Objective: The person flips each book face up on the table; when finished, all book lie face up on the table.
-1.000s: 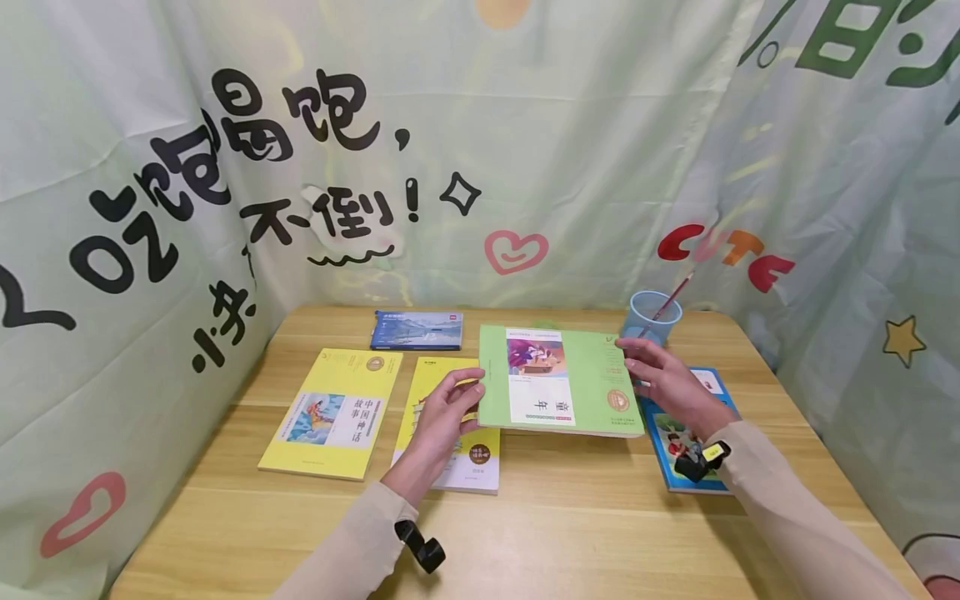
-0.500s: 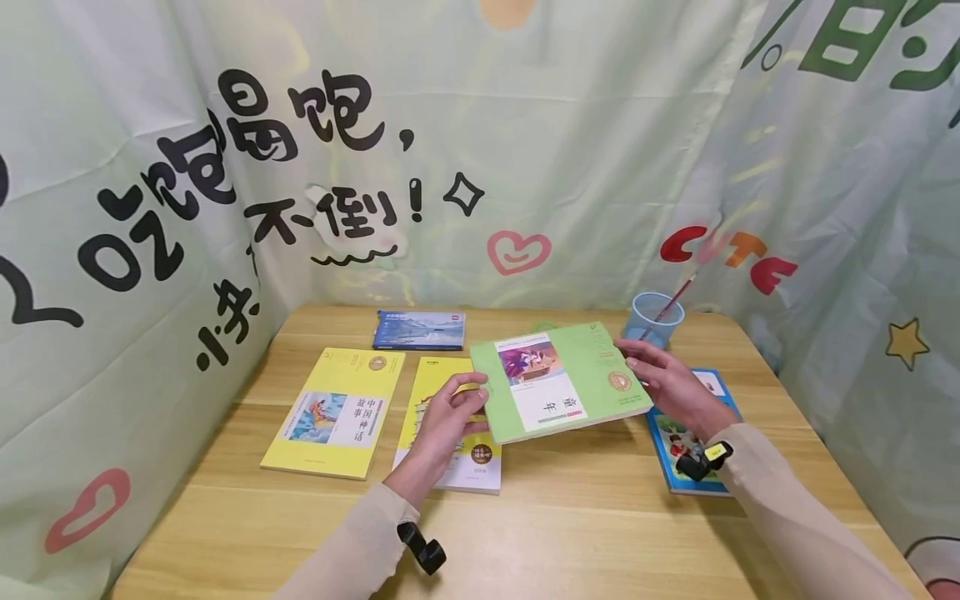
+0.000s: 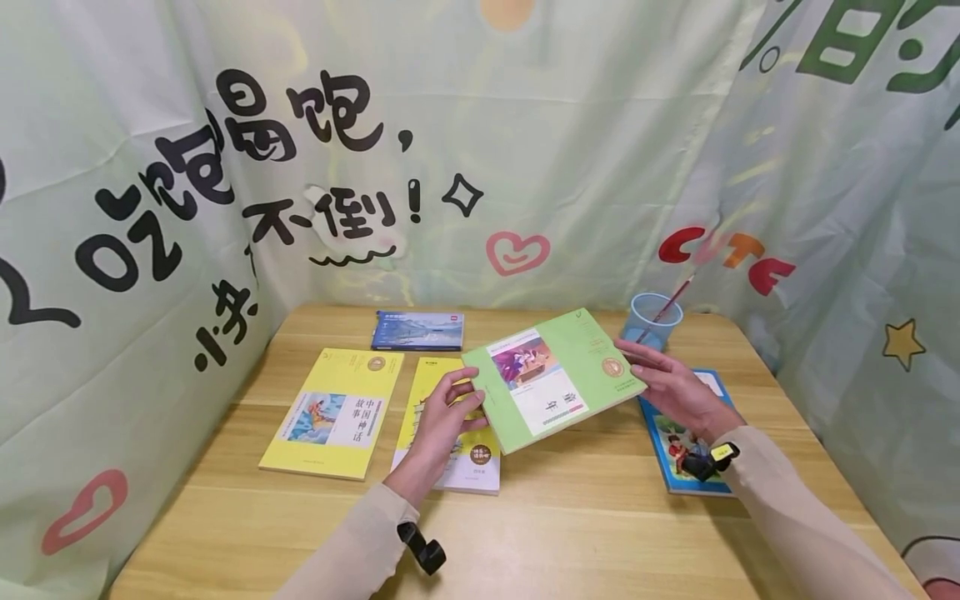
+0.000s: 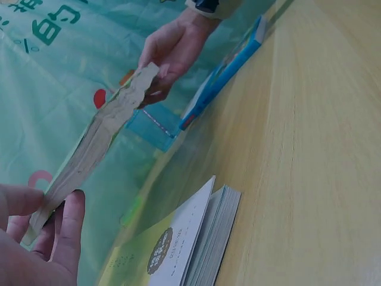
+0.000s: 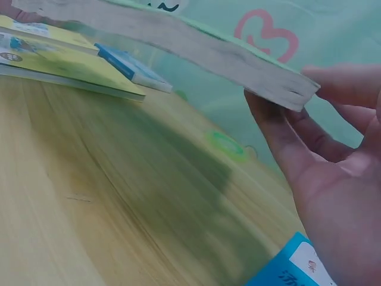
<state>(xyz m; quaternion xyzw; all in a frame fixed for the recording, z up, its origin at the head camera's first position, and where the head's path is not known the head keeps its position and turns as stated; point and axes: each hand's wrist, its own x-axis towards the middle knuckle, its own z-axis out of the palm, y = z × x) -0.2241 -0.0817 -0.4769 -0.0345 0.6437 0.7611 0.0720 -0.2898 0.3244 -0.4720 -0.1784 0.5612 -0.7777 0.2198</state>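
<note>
A green book (image 3: 555, 379) with a picture and white panel on its cover is held above the table, turned askew with its right end farther back. My left hand (image 3: 442, 425) grips its left edge, thumb over the cover; in the left wrist view, fingers (image 4: 70, 235) lie beneath the book. At the opposite end my right hand (image 3: 678, 392) holds the right edge, and the right wrist view has fingers (image 5: 280, 134) under the corner. Behind the left hand lies a yellow and white book (image 3: 468, 479), partly covered. Under the right hand is a blue book (image 3: 678, 454), partly hidden.
A yellow book (image 3: 322, 454) lies flat on the left of the wooden table (image 3: 555, 533). Toward the back are a small blue box or booklet (image 3: 417, 331) and a blue cup (image 3: 647, 312) with a pencil-like stick (image 3: 675, 298). Printed curtains (image 3: 600, 167) surround the table.
The green book has turned counterclockwise between both hands: its left end came nearer and its far edge swung back. Both hands stay at about the same places; the other things have not moved.
</note>
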